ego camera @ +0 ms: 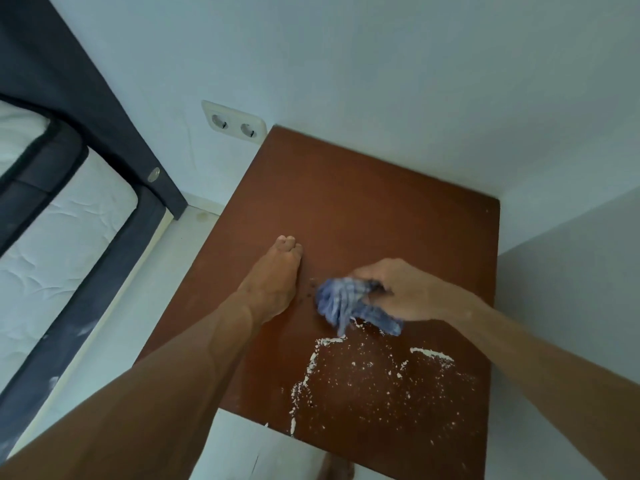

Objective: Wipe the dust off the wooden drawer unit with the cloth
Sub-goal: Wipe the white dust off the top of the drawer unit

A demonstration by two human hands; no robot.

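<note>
The wooden drawer unit (pixel 363 202) shows its reddish-brown top, set into a room corner. White dust (pixel 374 375) lies scattered in specks and ridges over the near half of the top. My right hand (pixel 401 289) is closed around a bunched blue checked cloth (pixel 346 303), which touches the top just behind the dust. My left hand (pixel 277 278) lies flat on the wood to the left of the cloth, fingers straight and together, holding nothing.
White walls close in the unit at the back and right. A double wall socket (pixel 233 123) sits left of the far corner. A bed with a white mattress (pixel 52 251) and dark frame stands to the left, with pale floor (pixel 138 306) between.
</note>
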